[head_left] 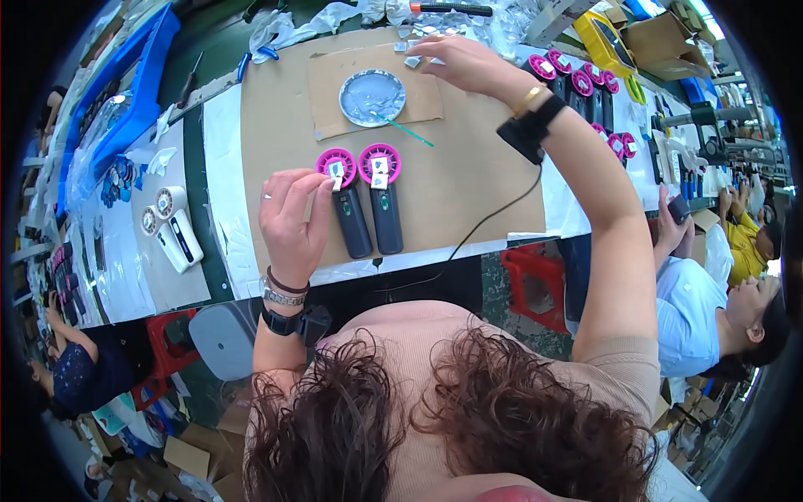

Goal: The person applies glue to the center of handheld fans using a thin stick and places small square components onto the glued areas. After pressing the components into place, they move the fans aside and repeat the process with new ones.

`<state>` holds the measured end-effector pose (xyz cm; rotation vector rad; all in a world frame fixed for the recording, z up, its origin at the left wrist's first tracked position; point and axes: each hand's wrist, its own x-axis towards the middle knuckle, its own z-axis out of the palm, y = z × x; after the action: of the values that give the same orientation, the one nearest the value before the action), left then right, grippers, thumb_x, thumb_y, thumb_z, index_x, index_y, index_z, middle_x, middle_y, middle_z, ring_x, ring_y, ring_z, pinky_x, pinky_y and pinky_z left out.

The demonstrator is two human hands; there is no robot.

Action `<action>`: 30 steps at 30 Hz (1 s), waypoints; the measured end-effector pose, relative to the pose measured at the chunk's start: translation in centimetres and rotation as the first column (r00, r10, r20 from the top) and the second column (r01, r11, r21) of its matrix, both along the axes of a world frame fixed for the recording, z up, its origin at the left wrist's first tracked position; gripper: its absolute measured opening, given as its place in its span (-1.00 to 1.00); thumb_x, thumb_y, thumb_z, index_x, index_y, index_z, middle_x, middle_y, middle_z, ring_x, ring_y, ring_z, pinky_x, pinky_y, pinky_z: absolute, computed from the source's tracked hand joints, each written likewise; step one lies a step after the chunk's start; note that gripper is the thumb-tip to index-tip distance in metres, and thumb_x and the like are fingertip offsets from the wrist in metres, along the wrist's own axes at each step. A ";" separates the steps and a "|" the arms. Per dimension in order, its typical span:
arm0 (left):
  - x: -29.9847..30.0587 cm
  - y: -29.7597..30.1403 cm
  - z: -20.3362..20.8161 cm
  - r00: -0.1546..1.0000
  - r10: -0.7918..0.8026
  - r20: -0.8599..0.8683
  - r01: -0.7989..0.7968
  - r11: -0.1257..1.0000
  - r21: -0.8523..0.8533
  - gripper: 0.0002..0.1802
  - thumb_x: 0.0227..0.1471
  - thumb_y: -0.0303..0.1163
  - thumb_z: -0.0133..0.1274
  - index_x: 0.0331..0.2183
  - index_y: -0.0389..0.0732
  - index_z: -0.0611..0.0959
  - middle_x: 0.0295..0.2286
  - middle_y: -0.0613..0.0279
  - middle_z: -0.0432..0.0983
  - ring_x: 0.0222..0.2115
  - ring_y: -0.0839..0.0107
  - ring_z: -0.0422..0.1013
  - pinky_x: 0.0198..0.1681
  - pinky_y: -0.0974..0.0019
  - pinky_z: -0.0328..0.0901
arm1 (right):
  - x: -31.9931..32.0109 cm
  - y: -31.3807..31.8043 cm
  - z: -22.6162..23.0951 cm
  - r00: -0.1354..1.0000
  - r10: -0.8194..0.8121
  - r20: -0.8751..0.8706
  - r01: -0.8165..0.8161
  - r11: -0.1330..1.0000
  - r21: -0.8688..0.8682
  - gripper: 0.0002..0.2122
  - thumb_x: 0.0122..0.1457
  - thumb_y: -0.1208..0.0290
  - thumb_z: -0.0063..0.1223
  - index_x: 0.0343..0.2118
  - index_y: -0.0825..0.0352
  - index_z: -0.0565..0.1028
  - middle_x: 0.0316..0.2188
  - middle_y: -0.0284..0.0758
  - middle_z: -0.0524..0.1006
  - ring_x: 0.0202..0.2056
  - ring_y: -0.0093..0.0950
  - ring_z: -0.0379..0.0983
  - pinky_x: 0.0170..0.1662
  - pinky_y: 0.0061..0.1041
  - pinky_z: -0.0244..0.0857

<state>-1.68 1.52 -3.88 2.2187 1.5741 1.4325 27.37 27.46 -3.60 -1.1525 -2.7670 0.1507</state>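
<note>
Two handheld fans with pink round heads and dark grey handles lie side by side on the cardboard: a left fan (pixel 352 222) and a right fan (pixel 386 219). Small white square pieces with dark marks sit on both heads. My left hand (pixel 293 213) is at the left fan's head, thumb and forefinger pinched at the edge of a white square piece (pixel 337 181). Farther off, my right hand (pixel 468 63) stretches out with its fingers apart over several small white squares (pixel 411 61). Between them stands a round dish (pixel 372 77) of greyish paste, a thin green stick (pixel 407 130) leaning out.
More pink-headed fans (pixel 583 82) stand at the right. At the left lie a white fan (pixel 177 230), blue discs (pixel 121 180) and a blue tray (pixel 125 92). A black cable (pixel 493 213) hangs from my right wrist across the cardboard. Co-workers sit on both sides.
</note>
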 end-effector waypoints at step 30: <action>1.6 -0.4 -0.7 1.000 -0.023 -0.003 0.023 1.000 -0.018 -0.74 0.09 -0.49 0.43 -0.17 -0.24 0.72 -0.20 0.12 0.69 -0.16 0.11 0.58 -0.01 0.11 0.43 | 5.3 -10.3 -2.8 0.986 -0.054 -0.157 0.053 0.999 -0.011 -0.83 0.35 0.41 0.25 -0.07 0.31 0.71 -0.07 -0.23 0.66 -0.01 -0.17 0.60 0.12 -0.23 0.50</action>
<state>-0.13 1.12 -4.61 2.2232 1.5505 1.4039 32.71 17.17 -6.43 -1.1616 -2.5977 0.2347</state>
